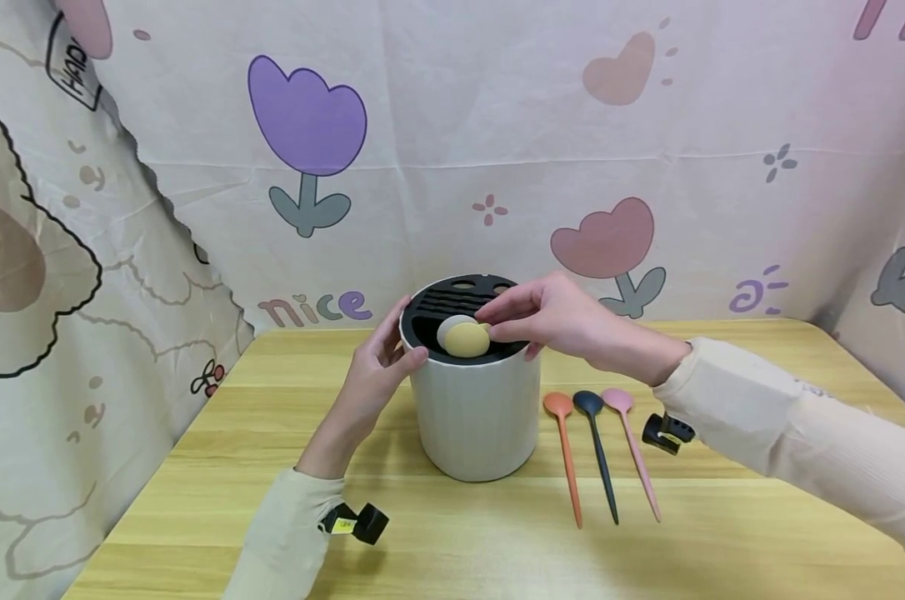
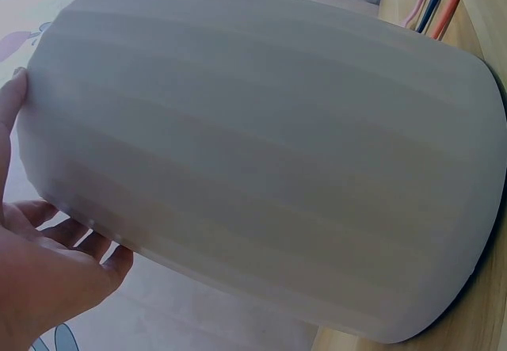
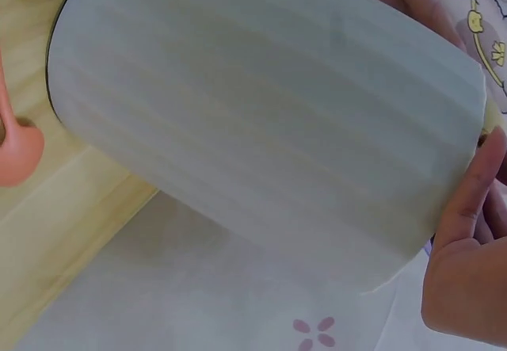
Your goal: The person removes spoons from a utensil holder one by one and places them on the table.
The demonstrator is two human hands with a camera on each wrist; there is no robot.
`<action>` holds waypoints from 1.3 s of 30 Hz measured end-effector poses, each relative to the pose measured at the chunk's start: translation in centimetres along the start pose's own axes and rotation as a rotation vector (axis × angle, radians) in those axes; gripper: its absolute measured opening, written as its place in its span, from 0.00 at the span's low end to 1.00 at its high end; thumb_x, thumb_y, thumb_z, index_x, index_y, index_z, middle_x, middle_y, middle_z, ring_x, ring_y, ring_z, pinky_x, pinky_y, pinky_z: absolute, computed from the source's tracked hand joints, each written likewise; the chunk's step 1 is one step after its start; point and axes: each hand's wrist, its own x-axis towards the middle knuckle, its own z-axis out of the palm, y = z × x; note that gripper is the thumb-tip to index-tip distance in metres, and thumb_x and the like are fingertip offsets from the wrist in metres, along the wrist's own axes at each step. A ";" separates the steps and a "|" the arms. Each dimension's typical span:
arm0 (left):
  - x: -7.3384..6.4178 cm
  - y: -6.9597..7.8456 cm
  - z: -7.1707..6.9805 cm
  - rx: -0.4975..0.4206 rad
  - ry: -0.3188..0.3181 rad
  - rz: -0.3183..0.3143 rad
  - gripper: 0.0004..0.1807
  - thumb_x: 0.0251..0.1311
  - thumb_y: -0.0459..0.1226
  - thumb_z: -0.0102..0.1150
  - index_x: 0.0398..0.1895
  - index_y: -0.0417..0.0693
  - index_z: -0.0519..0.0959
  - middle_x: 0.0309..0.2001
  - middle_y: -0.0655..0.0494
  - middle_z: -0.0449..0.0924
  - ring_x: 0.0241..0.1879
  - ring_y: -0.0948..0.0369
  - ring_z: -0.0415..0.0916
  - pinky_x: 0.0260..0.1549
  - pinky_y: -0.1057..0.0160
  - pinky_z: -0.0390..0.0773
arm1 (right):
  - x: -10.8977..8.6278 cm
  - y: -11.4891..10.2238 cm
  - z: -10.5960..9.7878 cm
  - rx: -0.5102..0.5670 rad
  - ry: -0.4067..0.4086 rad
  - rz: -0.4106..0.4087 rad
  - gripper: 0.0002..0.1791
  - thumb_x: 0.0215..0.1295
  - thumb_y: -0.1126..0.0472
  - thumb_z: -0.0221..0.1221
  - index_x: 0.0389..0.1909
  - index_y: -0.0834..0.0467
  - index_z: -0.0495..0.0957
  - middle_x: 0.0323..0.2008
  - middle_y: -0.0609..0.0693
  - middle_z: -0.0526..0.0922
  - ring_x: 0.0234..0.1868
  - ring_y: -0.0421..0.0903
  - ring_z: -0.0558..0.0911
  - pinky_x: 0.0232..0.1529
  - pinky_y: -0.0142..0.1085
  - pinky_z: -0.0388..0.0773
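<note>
A printed cloth (image 1: 190, 117) with a purple tulip at upper left hangs behind a wood-grain table (image 1: 272, 425). At lower left of the frame, a person's cream-sleeved left hand (image 1: 370, 379), a small black device (image 1: 355, 523) at its wrist, grips a white container (image 1: 477, 421) with the thumb at the front of the rim and the fingers curved round the side. The container stands upright at center, its black top (image 1: 415, 327) pierced by slots and round holes. In the front opening, the rounded head of a yellow utensil (image 1: 467, 341) overlaps a whitish one (image 1: 448, 325); their lower parts are hidden. The right hand (image 1: 553, 321), reaching in from the right, pinches the yellow piece between thumb and fingers beside its head. Right of the container, three spoons lie side by side, heads toward the backdrop: orange (image 1: 558, 405), dark blue (image 1: 589, 403) and pink (image 1: 617, 400). A second black device (image 1: 666, 433) hangs below the right sleeve (image 1: 767, 417).
</note>
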 end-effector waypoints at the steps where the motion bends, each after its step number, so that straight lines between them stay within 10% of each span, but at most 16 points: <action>1: 0.0 0.0 0.0 -0.001 0.000 -0.001 0.43 0.62 0.48 0.63 0.76 0.51 0.53 0.74 0.55 0.53 0.71 0.61 0.52 0.67 0.59 0.55 | 0.0 0.0 0.0 -0.014 -0.002 -0.005 0.15 0.61 0.65 0.64 0.49 0.60 0.84 0.43 0.50 0.85 0.42 0.46 0.81 0.32 0.41 0.82; 12: -0.2 0.0 0.0 0.002 0.001 0.009 0.46 0.59 0.51 0.64 0.76 0.50 0.53 0.74 0.55 0.53 0.71 0.61 0.52 0.67 0.59 0.55 | 0.2 0.1 0.3 -0.196 -0.040 -0.148 0.12 0.59 0.69 0.65 0.44 0.62 0.85 0.36 0.50 0.85 0.31 0.44 0.80 0.26 0.39 0.82; 39: -1.1 0.1 -0.9 0.000 -0.030 0.026 0.47 0.58 0.53 0.64 0.76 0.49 0.53 0.73 0.52 0.54 0.71 0.56 0.52 0.68 0.56 0.54 | -0.3 -1.7 -0.1 -0.242 0.065 -0.211 0.11 0.61 0.67 0.65 0.44 0.62 0.85 0.34 0.50 0.86 0.31 0.45 0.82 0.29 0.37 0.81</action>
